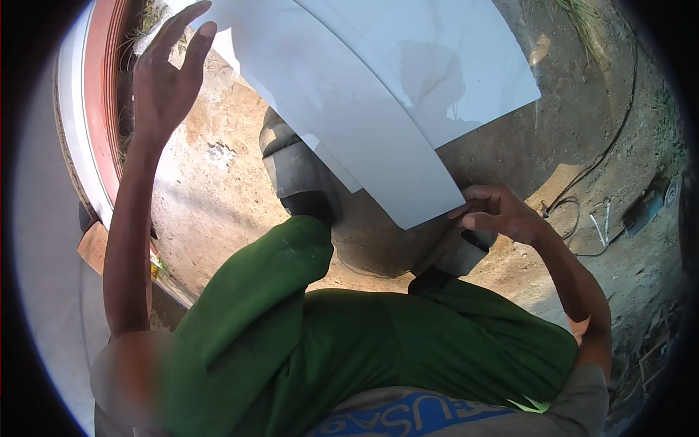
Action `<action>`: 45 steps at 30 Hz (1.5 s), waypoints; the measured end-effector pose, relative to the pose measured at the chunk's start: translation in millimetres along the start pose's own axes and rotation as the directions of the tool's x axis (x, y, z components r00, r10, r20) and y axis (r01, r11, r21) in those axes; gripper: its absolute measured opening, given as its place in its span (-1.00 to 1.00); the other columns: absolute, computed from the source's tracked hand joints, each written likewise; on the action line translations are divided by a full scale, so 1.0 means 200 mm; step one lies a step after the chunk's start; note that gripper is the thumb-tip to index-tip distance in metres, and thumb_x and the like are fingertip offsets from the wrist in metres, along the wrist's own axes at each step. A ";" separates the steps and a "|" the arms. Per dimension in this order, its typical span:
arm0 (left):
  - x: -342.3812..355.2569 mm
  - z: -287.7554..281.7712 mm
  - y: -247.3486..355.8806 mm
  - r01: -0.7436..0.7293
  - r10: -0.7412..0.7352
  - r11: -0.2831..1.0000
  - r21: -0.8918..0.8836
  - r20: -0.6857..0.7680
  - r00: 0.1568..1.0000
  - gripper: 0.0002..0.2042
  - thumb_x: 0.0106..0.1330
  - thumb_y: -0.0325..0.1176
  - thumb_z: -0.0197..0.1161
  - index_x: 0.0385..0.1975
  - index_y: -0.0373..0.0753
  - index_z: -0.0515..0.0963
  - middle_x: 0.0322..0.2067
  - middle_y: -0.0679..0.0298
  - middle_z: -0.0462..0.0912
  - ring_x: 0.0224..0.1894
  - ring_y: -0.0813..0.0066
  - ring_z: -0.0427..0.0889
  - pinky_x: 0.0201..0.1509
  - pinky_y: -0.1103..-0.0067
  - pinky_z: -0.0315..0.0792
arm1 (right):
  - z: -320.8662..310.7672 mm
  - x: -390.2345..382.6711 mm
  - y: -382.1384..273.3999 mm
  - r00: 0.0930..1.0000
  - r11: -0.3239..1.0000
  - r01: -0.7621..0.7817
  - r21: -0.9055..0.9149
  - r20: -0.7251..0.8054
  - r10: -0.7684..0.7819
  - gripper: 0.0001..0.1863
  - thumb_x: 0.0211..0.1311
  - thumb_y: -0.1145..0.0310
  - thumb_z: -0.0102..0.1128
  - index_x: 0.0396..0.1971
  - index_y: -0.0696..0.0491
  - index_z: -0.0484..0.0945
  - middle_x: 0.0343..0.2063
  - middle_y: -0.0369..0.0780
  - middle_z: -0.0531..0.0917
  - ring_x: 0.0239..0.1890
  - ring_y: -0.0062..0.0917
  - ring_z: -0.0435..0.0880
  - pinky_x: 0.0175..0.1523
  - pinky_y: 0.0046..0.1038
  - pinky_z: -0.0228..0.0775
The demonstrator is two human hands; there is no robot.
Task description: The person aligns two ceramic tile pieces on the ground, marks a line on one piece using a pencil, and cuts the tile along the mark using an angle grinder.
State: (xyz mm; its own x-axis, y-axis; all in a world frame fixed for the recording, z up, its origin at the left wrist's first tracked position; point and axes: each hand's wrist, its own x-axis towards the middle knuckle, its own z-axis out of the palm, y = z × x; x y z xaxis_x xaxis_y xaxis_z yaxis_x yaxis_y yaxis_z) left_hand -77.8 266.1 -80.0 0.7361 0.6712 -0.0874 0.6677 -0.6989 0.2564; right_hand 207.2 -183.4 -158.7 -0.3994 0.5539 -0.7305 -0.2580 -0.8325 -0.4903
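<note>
A long white sheet [349,120] with a curved long edge stretches from the top of the view down toward my legs. It overlaps a wider white sheet [495,80] on the right, on which a shadow falls. My right hand [506,213] has its thumb and fingers at the near right corner of the long sheet, pinching it. Raised at the upper left, my left hand [169,84] is empty with thumb and fingers apart, just off the sheets' left side. What supports the sheets is hidden.
Below the sheets are my dark shoes [295,167] and green trousers [349,328] on bare earth. A black cable [619,135] runs along the right to a dark boxy object [644,211]. Along the left stands a reddish and white ledge [102,102]. Grass [582,25] grows at the far right.
</note>
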 end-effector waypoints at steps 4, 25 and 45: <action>-0.39 0.27 0.66 -0.281 0.385 0.855 -0.437 0.171 0.907 -0.36 0.52 -0.15 0.35 0.54 -0.14 0.37 0.59 0.10 0.32 0.64 -0.08 0.22 0.63 0.06 0.26 | 0.08 0.09 -0.09 0.993 0.990 -0.119 0.070 0.026 0.118 -0.45 0.47 0.03 0.42 0.22 0.15 0.67 0.01 -0.18 0.80 -0.01 -0.53 0.79 0.12 -0.40 0.63; 0.41 0.51 -0.27 -0.101 0.107 0.994 0.041 -0.182 0.978 -0.18 0.68 0.18 -0.17 0.67 -0.40 -0.03 0.67 -0.20 -0.03 0.72 -0.18 -0.07 0.76 0.08 -0.17 | 0.19 0.11 -0.04 0.986 0.996 0.009 0.091 -0.165 0.006 -0.49 0.52 -0.03 0.35 0.02 0.18 0.76 -0.21 -0.15 0.84 -0.16 -0.48 0.84 0.02 -0.37 0.69; 0.06 0.85 0.14 -0.210 0.237 0.937 0.278 -0.065 0.969 -0.50 0.69 -0.21 -0.06 0.44 -0.46 0.39 0.48 -0.47 0.26 0.53 -0.46 0.24 0.61 -0.06 0.19 | 0.16 0.11 -0.04 0.992 0.962 0.073 0.264 -0.120 -0.043 -0.41 0.59 -0.08 0.19 0.03 0.25 0.74 -0.22 -0.08 0.85 -0.20 -0.43 0.85 0.01 -0.41 0.68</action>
State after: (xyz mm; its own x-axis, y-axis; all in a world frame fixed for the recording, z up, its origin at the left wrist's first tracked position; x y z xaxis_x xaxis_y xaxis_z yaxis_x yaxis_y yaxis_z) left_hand -31.3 211.7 -237.4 0.8643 0.5014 0.0389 0.5021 -0.8648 -0.0089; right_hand 172.1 -165.3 -154.9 -0.2800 0.5859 -0.7605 -0.5097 -0.7620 -0.3994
